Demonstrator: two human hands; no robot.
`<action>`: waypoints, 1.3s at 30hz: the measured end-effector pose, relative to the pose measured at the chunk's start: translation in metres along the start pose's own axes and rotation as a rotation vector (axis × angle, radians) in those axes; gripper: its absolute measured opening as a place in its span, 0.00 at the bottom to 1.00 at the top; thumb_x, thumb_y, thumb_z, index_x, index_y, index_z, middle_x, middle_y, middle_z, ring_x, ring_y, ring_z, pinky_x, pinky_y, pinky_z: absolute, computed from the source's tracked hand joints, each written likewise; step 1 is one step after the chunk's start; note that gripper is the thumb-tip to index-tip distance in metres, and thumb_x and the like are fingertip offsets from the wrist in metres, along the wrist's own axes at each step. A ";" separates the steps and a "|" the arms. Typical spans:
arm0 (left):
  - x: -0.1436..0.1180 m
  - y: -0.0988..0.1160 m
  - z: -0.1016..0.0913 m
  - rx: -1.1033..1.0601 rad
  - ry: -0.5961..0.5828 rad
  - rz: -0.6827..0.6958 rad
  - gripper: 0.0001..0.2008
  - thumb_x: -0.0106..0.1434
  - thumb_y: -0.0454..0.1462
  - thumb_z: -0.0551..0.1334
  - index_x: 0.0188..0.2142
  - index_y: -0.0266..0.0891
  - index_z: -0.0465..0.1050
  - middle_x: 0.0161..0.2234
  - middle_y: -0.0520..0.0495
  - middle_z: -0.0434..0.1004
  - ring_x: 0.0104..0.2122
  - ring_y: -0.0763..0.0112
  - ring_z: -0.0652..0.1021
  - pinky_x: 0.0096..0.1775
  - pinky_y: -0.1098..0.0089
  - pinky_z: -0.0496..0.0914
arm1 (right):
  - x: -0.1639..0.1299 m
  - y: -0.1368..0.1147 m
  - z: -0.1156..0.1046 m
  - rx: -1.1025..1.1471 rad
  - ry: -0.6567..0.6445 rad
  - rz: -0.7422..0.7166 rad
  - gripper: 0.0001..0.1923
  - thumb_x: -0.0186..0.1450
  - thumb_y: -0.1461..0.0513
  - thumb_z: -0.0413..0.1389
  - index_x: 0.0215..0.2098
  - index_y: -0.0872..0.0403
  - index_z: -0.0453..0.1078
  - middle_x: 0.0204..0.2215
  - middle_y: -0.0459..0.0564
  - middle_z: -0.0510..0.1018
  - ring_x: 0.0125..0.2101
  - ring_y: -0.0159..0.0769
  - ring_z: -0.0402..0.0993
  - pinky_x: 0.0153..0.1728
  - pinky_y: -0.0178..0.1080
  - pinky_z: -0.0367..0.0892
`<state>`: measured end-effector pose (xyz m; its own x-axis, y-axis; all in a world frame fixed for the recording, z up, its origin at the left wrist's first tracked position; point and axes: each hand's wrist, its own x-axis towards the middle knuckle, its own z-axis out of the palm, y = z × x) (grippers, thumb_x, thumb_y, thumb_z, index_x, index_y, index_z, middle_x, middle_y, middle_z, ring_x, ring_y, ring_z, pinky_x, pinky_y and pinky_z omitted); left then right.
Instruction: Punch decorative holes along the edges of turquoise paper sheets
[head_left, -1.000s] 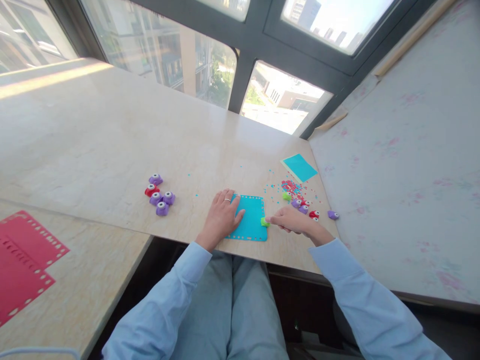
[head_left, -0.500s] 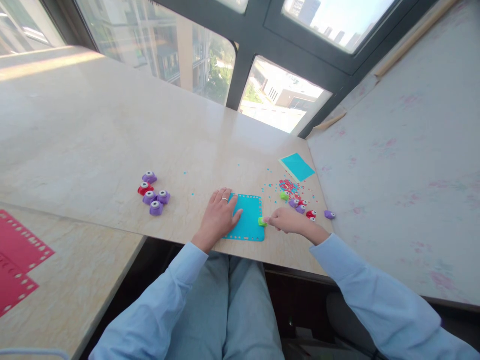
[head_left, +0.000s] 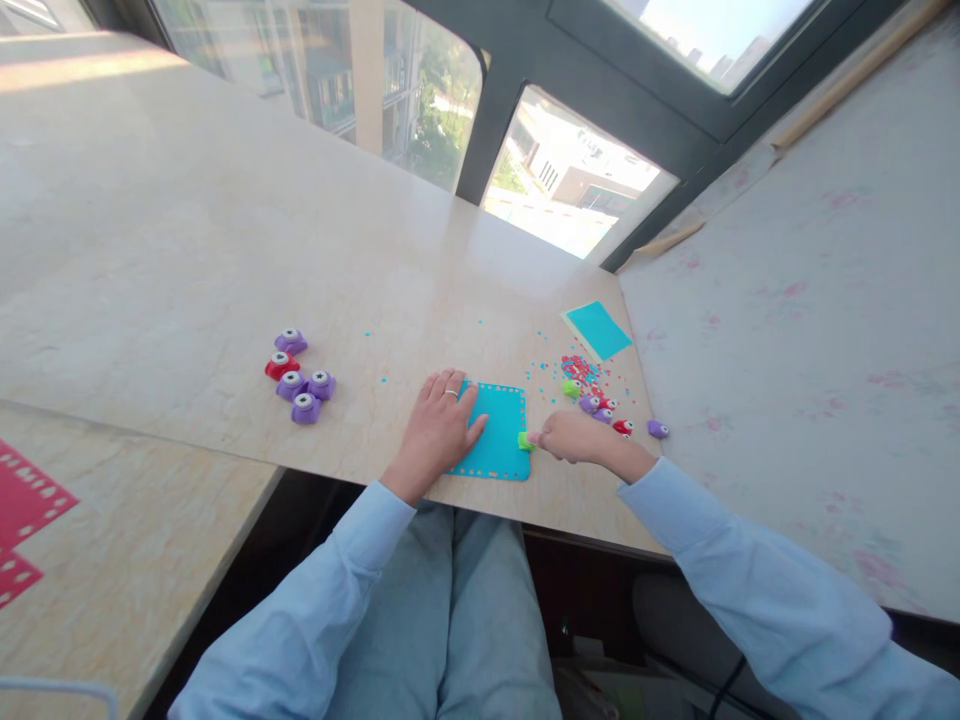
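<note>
A teal paper sheet [head_left: 500, 432] with punched holes along its edges lies near the table's front edge. My left hand [head_left: 439, 428] rests flat on the sheet's left side, fingers spread, a ring on one finger. My right hand [head_left: 574, 437] grips a small green hole punch [head_left: 525, 441] at the sheet's right edge.
A cluster of purple and red punches [head_left: 298, 380] lies to the left. More small punches [head_left: 604, 410] and a heap of paper confetti [head_left: 579, 370] sit right of the sheet, with a second teal sheet [head_left: 598, 330] behind. Red punched paper [head_left: 22, 510] lies on the lower left table. Windows stand beyond.
The view has shifted slightly; both hands keep their places on the teal sheet and the green punch stays at its right edge.
</note>
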<state>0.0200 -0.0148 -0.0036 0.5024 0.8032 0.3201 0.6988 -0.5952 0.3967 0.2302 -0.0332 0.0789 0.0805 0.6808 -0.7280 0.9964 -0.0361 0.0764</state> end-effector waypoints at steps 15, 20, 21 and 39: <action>0.001 -0.001 -0.001 0.028 -0.003 0.019 0.23 0.68 0.43 0.56 0.56 0.29 0.68 0.59 0.29 0.66 0.62 0.46 0.64 0.62 0.48 0.57 | 0.009 -0.005 -0.002 -0.048 -0.072 0.060 0.27 0.67 0.47 0.49 0.29 0.59 0.78 0.23 0.59 0.80 0.29 0.42 0.78 0.33 0.37 0.66; 0.001 0.000 -0.002 0.000 -0.009 0.010 0.23 0.68 0.42 0.56 0.57 0.29 0.68 0.59 0.28 0.66 0.62 0.46 0.64 0.63 0.48 0.56 | 0.012 -0.008 -0.003 -0.021 -0.083 0.092 0.29 0.66 0.45 0.49 0.29 0.60 0.78 0.21 0.58 0.79 0.28 0.42 0.78 0.33 0.37 0.66; 0.001 0.000 -0.002 0.003 -0.010 0.009 0.23 0.68 0.42 0.56 0.57 0.29 0.68 0.59 0.28 0.66 0.62 0.46 0.64 0.63 0.48 0.55 | 0.012 -0.009 -0.003 -0.015 -0.082 0.095 0.29 0.66 0.45 0.49 0.29 0.60 0.78 0.21 0.57 0.79 0.28 0.41 0.78 0.33 0.37 0.66; 0.000 -0.001 -0.002 0.041 -0.002 0.016 0.22 0.68 0.43 0.56 0.56 0.31 0.69 0.58 0.30 0.68 0.61 0.49 0.66 0.61 0.50 0.57 | -0.025 -0.010 -0.002 0.094 0.116 0.091 0.27 0.70 0.50 0.47 0.26 0.59 0.76 0.22 0.55 0.78 0.20 0.34 0.72 0.25 0.35 0.62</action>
<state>0.0186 -0.0142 -0.0026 0.5145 0.7937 0.3246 0.7109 -0.6065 0.3561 0.2186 -0.0481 0.0978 0.1727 0.7512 -0.6371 0.9836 -0.1659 0.0710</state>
